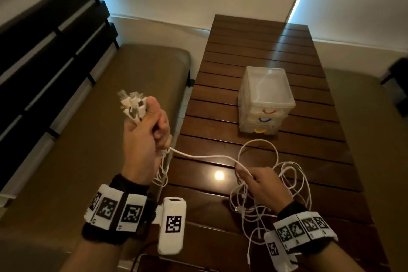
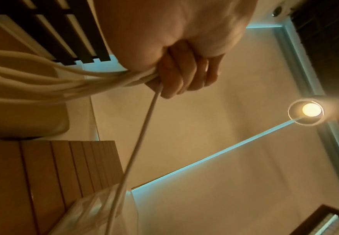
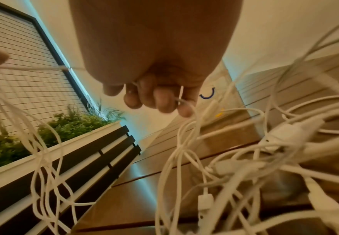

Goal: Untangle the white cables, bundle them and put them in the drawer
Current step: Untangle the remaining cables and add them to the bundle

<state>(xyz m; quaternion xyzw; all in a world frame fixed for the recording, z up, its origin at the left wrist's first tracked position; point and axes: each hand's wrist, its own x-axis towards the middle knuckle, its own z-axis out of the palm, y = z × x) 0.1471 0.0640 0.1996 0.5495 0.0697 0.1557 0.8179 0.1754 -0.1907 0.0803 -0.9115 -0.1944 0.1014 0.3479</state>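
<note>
My left hand [image 1: 152, 126] is raised left of the table and grips a bunch of white cables [image 2: 68, 82], their plugs [image 1: 132, 106] sticking out above the fist. One cable [image 1: 205, 157] runs taut from that fist to my right hand [image 1: 258, 181], whose curled fingers [image 3: 160, 101] hold it over the table. Under and around the right hand lies a loose tangle of white cables [image 1: 284, 183] with connectors [image 3: 285, 132]. A translucent plastic drawer unit [image 1: 266, 99] with red, blue and yellow handles stands further back on the table, drawers closed.
The dark slatted wooden table [image 1: 254, 55] runs away from me. A brown cushioned bench [image 1: 123, 86] with a dark slatted backrest lies to the left. Another cushion [image 1: 364, 139] lies on the right. A lamp reflection [image 1: 219, 175] shines on the table between my hands.
</note>
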